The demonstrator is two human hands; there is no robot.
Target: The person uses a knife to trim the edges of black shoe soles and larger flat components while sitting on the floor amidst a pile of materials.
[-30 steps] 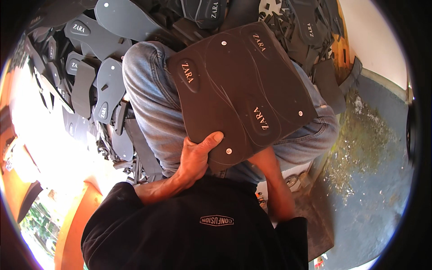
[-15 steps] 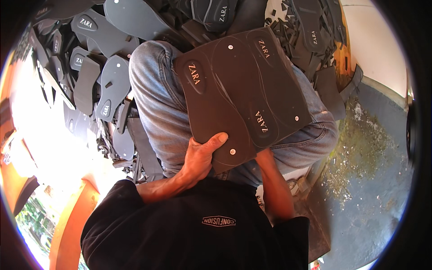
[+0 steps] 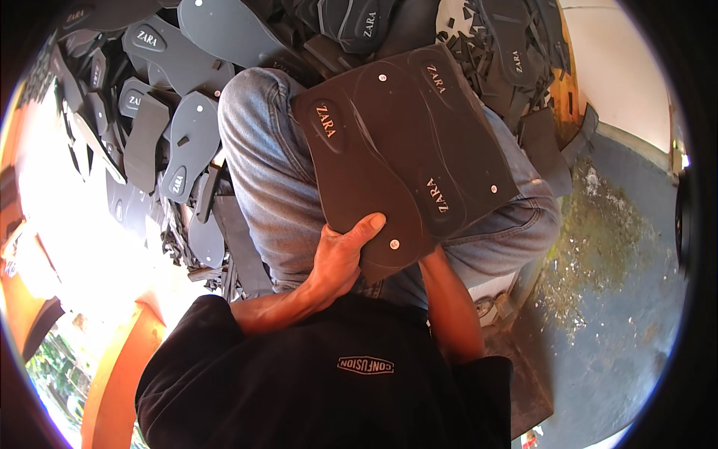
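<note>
- Fingers of the left hand [image 3: 336, 258] pinch the near left corner of a dark sheet [image 3: 400, 168]: the thumb [image 3: 372, 222] presses on top, while the others are hidden beneath.
- Right hand [image 3: 432, 263] reaches under the near edge; its fingers are out of sight, so I cannot tell whether they grip.
- Dark sheet lies tilted across the lap, over the jeans [image 3: 262, 142]; whether it is one layer or several is unclear.
- Done, as far as it shows: three sole outlines run across the sheet, each with a lettered heel oval and a round sticker [image 3: 394, 245].
- Left undone, it seems: these soles appear joined to the sheet, with the waste between and around them in place.
- Loose soles [image 3: 189, 146] lie heaped to the left and far side, apparently already separated.
- Small dark scraps [image 3: 490, 75] lie at the far right, pointing to much cutting already finished.
</note>
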